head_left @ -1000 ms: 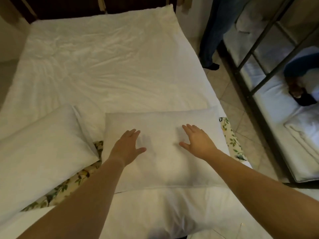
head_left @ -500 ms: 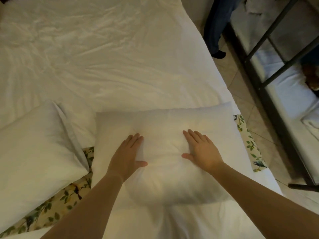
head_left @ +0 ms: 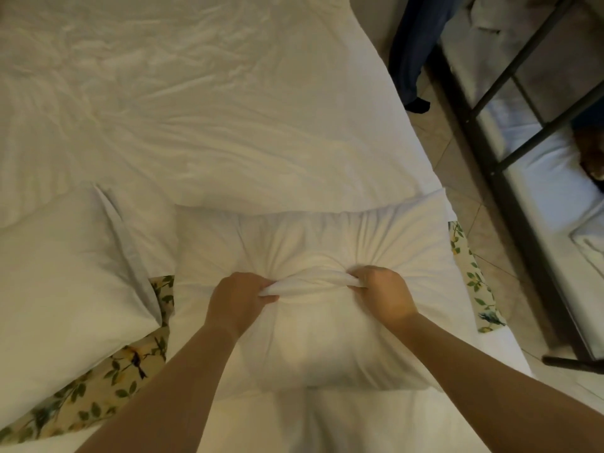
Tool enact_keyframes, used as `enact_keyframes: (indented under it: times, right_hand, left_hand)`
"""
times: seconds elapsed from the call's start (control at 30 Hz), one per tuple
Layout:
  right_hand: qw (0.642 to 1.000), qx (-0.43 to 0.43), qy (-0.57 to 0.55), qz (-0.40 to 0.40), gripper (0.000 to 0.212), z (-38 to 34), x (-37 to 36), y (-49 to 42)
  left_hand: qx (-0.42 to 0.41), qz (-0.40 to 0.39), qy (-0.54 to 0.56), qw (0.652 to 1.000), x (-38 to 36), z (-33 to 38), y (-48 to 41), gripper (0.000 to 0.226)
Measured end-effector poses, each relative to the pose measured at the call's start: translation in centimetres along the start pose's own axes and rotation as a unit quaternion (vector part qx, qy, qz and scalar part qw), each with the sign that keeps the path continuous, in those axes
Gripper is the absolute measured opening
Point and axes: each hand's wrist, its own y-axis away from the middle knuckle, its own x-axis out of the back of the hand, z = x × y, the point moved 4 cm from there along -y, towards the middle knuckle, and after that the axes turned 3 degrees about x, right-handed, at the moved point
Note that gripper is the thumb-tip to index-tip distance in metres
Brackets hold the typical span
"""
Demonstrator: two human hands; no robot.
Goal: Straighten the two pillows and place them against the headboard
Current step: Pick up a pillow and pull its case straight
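Note:
Two white pillows lie on the near end of the bed. The right pillow (head_left: pixel 313 243) is straight in front of me, its cover pulled into radiating folds at the middle. My left hand (head_left: pixel 237 299) and my right hand (head_left: pixel 384 294) are both closed on a bunched ridge of that pillow's cover, close together. The left pillow (head_left: pixel 62 289) lies untouched at the left, angled, with its open flap toward the right pillow. No headboard shows in this view.
A wrinkled white duvet (head_left: pixel 202 109) covers the bed beyond the pillows. A floral sheet (head_left: pixel 130 361) peeks out under both pillows. A person's dark trouser leg (head_left: pixel 415 53) stands on the tiled floor at the right, beside a black metal bunk frame (head_left: pixel 510 158).
My hands lay flat and open on the right pillow; now both have clenched on its cover and bunched it. The view has tilted down and closer.

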Motion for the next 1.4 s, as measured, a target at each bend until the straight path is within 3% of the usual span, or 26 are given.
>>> enact_keyframes:
  times: [0.63,1.03,1.4]
  right_hand:
    - [0.988,0.151,-0.022,0.035,0.013,-9.5,17.9,8.9]
    - [0.969,0.246,-0.011,-0.011,0.014,-15.8,20.5,14.1]
    - [0.922,0.383,0.04,-0.042,0.017,-28.4,18.6,18.9]
  left_hand:
    - [-0.007,0.058,-0.007,0.998,14.0,5.9,15.3,0.018]
    - [0.075,0.099,0.012,0.992,18.0,5.4,28.0,0.018]
    - [0.176,0.178,0.053,0.967,19.8,-1.6,42.7,0.021]
